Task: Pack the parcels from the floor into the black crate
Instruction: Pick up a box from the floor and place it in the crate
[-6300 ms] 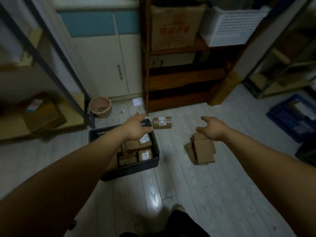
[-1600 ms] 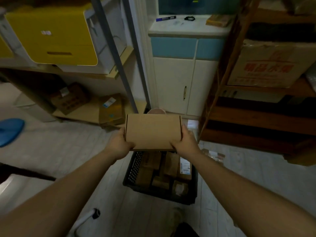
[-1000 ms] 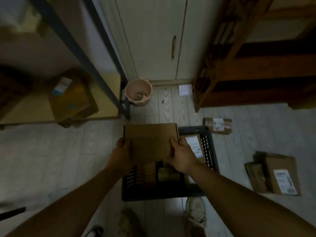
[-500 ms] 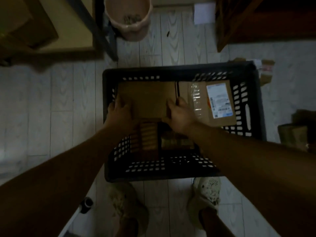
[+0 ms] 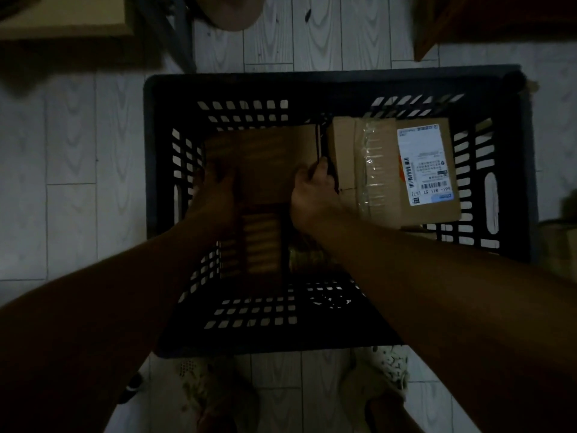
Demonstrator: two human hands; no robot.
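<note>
Looking straight down into the black crate (image 5: 312, 81), which sits on the pale plank floor (image 5: 71, 170). Both hands are inside it, on a plain cardboard box (image 5: 268, 160) lying flat in the far-left part of the crate.

L hand (image 5: 217, 190) clasps the box's left side. It's very dim there, so the fingers can't be made out in detail. R hand (image 5: 313, 195) grips the right side w/ fingers curled round the edge, tips down in the narrow gap btw this box and the next parcel.

That next one is a labelled parcel (image 5: 384, 170) in the far-right part of the crate, just beside the plain box. It's a bit tilted, w/ a strip of clear tape (image 5: 373, 170) across the top and a white shipping label (image 5: 426, 164) on its right half.

Nearer, btw the forearms and lower in the crate, are a small brown parcel (image 5: 260, 245) and another one (image 5: 307, 254) to its right, too dark to read.

Outside the crate:
- A pair of light shoes (image 5: 381, 373) at the near side.
- A pinkish pot (image 5: 232, 12) cut off by the far edge.
- A dark metal shelf leg (image 5: 175, 29) left of the pot.
- A wooden shelf corner (image 5: 437, 20) at far right.
- A cardboard parcel (image 5: 559, 245) on the floor at the right edge, half out of frame.
</note>
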